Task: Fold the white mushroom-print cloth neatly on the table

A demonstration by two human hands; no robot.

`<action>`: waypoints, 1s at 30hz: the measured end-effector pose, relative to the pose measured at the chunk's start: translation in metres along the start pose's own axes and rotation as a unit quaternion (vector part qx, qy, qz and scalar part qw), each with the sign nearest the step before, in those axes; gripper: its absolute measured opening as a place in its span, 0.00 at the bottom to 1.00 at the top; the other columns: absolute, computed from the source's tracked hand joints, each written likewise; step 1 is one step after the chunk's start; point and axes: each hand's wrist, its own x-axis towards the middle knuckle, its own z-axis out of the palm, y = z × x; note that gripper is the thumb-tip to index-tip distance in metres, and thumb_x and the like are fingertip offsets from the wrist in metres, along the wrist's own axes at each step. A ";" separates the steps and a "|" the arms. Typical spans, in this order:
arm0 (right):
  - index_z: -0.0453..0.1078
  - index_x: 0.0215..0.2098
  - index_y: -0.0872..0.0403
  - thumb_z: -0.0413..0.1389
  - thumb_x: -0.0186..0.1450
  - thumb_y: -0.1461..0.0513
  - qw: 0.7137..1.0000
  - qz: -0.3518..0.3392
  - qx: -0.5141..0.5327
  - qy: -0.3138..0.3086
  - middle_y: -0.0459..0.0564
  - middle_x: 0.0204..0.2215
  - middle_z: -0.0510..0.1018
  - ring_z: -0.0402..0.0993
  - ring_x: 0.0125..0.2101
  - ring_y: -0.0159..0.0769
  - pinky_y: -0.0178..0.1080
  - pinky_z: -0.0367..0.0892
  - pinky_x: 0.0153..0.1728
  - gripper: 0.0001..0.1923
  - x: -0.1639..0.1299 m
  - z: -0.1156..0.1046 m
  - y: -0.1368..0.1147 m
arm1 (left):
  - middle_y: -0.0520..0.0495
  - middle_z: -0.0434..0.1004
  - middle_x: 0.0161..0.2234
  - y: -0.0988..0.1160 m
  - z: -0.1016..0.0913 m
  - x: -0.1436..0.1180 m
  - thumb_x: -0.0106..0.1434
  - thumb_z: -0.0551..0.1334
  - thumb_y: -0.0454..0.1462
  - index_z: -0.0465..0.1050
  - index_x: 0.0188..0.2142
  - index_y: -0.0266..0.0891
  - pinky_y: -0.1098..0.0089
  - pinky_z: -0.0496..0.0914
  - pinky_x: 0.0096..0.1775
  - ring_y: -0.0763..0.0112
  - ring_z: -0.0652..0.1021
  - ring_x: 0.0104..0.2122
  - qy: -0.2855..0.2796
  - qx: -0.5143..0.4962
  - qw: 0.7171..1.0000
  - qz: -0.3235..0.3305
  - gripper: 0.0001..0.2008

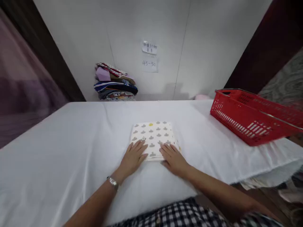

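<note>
- A stack of folded clothes (115, 82) is sitting at the wall — out of the working space.
- The left hand (132, 157) is lying flat, fingers spread, pressing the folded patterned cloth (153, 137) at the table (59, 151) centre.
- The right hand (173, 159) is pressing likewise, grasping nothing.
- A red basket (251, 118) is waiting on the right — within reach.

Soft even indoor light, faint shadows on the wall (165, 37), glare-free white cloth (59, 151), stretched blurry edges
</note>
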 end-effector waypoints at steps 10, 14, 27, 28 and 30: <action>0.52 0.64 0.59 0.45 0.68 0.49 0.998 0.055 0.032 0.008 0.59 0.65 0.49 0.39 0.65 0.47 0.54 0.43 0.63 0.32 0.017 -0.037 0.010 | 0.45 0.57 0.63 0.006 -0.011 0.012 0.66 0.49 0.50 0.60 0.59 0.46 0.48 0.53 0.59 0.56 0.58 0.62 0.037 0.005 0.999 0.008 0.25; 0.54 0.63 0.60 0.44 0.67 0.46 0.997 0.070 0.040 -0.012 0.62 0.64 0.52 0.42 0.65 0.49 0.55 0.44 0.62 0.34 0.015 -0.020 0.019 | 0.44 0.58 0.62 0.009 -0.002 0.010 0.66 0.50 0.51 0.58 0.61 0.46 0.47 0.54 0.59 0.56 0.59 0.62 0.024 0.011 0.999 0.029 0.26; 0.50 0.65 0.61 0.46 0.67 0.49 0.973 0.200 0.104 0.038 0.61 0.67 0.42 0.32 0.66 0.47 0.51 0.36 0.62 0.35 0.091 -0.043 0.058 | 0.43 0.50 0.65 -0.010 -0.014 0.072 0.66 0.48 0.51 0.63 0.58 0.43 0.45 0.48 0.60 0.54 0.51 0.65 -0.007 -0.045 0.988 -0.146 0.26; 0.49 0.65 0.61 0.46 0.67 0.49 0.970 0.219 0.100 0.035 0.61 0.67 0.41 0.31 0.66 0.47 0.51 0.35 0.62 0.35 0.098 -0.037 0.063 | 0.43 0.50 0.65 -0.011 -0.010 0.077 0.66 0.48 0.51 0.62 0.58 0.43 0.44 0.48 0.60 0.53 0.51 0.65 -0.011 -0.040 0.987 -0.154 0.26; 0.48 0.65 0.60 0.46 0.66 0.49 0.958 0.263 0.112 0.012 0.60 0.67 0.42 0.32 0.66 0.47 0.52 0.37 0.62 0.36 0.105 -0.022 0.073 | 0.43 0.49 0.65 -0.012 -0.001 0.082 0.65 0.48 0.52 0.61 0.59 0.43 0.43 0.48 0.59 0.53 0.51 0.64 -0.016 -0.036 0.986 -0.162 0.27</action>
